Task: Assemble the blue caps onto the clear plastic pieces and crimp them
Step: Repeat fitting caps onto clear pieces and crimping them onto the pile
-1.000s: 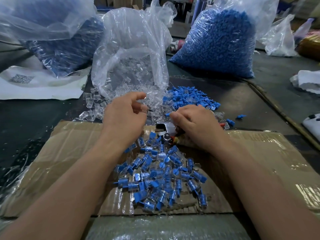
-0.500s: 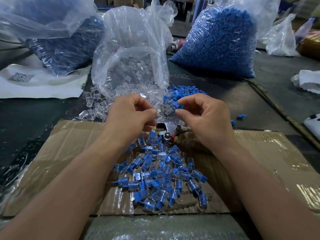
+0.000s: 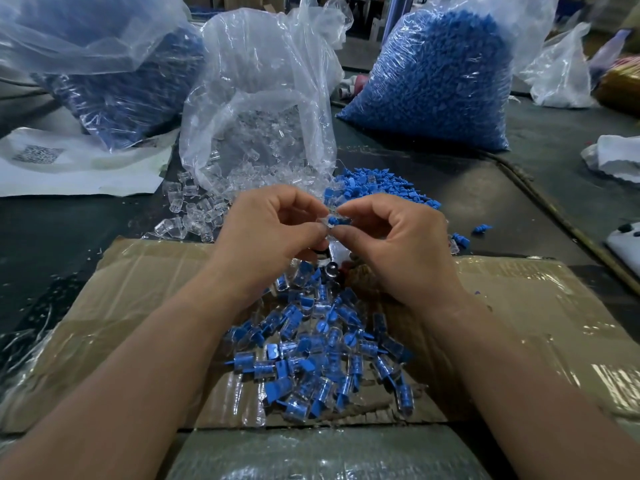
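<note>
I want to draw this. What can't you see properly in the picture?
Head view:
1. Blue cap and clear piece: tiny, pinched between left hand and right hand; fit unclear.
2. Metal tool: mostly behind both hands.
3. White object: cut off by right edge.

We see a small blue cap (image 3: 333, 221) meeting a clear plastic piece (image 3: 324, 222), both raised above the pile of assembled pieces (image 3: 318, 355).
</note>
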`<state>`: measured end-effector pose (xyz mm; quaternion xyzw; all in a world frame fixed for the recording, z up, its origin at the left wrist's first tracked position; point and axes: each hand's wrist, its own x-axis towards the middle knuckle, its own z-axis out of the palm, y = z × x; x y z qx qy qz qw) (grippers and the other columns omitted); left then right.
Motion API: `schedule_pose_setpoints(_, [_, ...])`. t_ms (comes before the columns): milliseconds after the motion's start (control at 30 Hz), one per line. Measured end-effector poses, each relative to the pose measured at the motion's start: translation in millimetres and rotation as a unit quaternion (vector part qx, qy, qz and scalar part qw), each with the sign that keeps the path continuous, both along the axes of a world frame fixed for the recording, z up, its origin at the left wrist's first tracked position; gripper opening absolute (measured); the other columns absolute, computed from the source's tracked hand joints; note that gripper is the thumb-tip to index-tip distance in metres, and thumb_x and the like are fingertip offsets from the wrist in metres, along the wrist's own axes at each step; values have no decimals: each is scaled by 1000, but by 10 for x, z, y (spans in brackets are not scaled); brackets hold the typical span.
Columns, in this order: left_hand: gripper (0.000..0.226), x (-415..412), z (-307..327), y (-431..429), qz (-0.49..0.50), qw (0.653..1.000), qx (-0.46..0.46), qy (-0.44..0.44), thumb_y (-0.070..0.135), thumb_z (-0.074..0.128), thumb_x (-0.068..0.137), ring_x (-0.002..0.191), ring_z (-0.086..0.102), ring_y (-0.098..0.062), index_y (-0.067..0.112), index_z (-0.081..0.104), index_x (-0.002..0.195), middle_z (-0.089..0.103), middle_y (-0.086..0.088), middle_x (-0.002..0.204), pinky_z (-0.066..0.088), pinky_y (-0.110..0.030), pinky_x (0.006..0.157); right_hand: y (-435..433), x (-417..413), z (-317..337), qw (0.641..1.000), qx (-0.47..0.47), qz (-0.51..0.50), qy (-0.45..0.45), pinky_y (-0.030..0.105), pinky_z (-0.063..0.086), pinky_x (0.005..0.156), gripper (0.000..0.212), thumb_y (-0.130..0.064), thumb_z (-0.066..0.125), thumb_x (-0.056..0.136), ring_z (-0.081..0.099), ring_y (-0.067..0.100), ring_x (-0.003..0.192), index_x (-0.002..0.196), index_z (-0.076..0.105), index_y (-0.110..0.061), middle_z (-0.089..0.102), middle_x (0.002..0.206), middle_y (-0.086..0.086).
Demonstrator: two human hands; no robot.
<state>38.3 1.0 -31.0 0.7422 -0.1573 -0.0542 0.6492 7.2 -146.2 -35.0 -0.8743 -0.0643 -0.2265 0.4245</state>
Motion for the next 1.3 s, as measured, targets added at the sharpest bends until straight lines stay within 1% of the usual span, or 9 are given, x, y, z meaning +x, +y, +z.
schedule_pose_setpoints(400, [20,-16,1,-23,-22,999,0,-24,-5,69,73,61,64,-18,16,69,73,68,-12,69,55,-23,57,-3,-27,3,999,-36,7,20,25,51,62,25,-21,74,76,61,5,60,93,58,-29,64,66,-6])
schedule_pose_setpoints(567, [19,-12,27,5,-40,999,-19,1,-3,68,74,59,64,-13,15,64,69,67,-2,62,53,-18,51,-8,-47,9,997,-58,40,-13,18,48,64,34,-19,74,75,61,6,72,106,61,-15,62,71,-12])
schedule_pose_setpoints(667, [16,-4,35,18,-50,998,-37,30,-2,66,75,55,63,-11,12,62,69,65,0,59,51,-18,50,-4,-61,7,995,-59,58,-51,22,50,66,36,-17,75,73,62,7,74,105,62,-11,66,73,-5])
schedule_pose_setpoints(867, [12,12,34,16,-28,998,-46,43,0,62,80,53,64,-12,9,61,73,66,-2,57,52,-19,49,-34,-37,6,987,-94,51,-119,22,51,70,25,-14,71,75,62,7,78,98,66,-7,60,78,-12])
schedule_pose_setpoints(967, [12,30,39,29,-15,997,-59,53,0,61,81,54,65,-12,9,61,74,65,1,56,49,-16,47,-168,-19,64,993,-51,-20,-106,29,53,65,9,-14,63,84,62,9,68,92,64,-18,60,72,-14])
schedule_pose_setpoints(1067, [12,30,39,32,-22,996,-57,63,0,61,81,54,65,-13,9,61,73,66,0,57,48,-16,47,-312,20,83,994,-32,-97,-39,37,53,64,12,-29,58,89,59,6,57,80,55,-36,59,59,-11])
schedule_pose_setpoints(1133, [13,26,38,30,-29,996,-54,71,1,62,80,55,66,-15,10,61,72,67,-1,60,49,-16,47,-315,15,88,996,-45,-83,-7,26,51,67,9,-38,64,81,57,0,62,86,59,-32,58,64,-14])
schedule_pose_setpoints(1200, [12,24,41,27,-38,995,-49,74,3,64,79,57,67,-17,11,62,71,69,-3,63,50,-17,48,-237,-8,90,997,-78,-24,-12,9,44,73,29,-35,71,74,55,-6,75,100,65,-23,57,80,-22])
schedule_pose_setpoints(1300, [10,24,41,30,-50,996,-40,68,5,66,76,57,67,-16,12,64,69,69,-6,63,51,-17,49,-112,-24,60,990,-123,64,-39,11,44,80,34,-24,75,72,58,2,85,104,69,-12,60,92,-14])
